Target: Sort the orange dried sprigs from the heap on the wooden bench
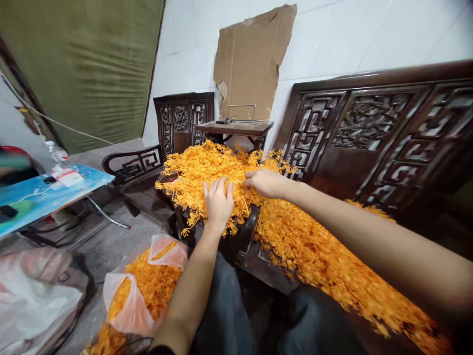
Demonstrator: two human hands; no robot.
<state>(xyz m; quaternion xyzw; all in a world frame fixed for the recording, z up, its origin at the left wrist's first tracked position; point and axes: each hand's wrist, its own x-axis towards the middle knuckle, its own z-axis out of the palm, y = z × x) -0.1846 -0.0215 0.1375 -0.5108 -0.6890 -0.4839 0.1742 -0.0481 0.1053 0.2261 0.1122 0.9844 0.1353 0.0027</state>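
Note:
A tall heap of thin, branching orange pieces [199, 162] lies in front of me on a dark wooden surface. My left hand [218, 202] is at the near side of this heap, palm towards it, with fingers apart and slightly bent. I see nothing held in it. At the heap's right side is my right hand [264, 182], its fingers curled together among the pieces. Whatever those fingertips grip is hidden. A second, longer spread of the same orange pieces [318, 246] covers the bench seat below my right forearm.
An open plastic bag of orange pieces [155, 276] stands on the floor at left, near a whitish bag [37, 301]. A blue-topped table [84, 177] carries a bottle. Carved bench backs [354, 128] and a small wooden stand [240, 128] line the wall.

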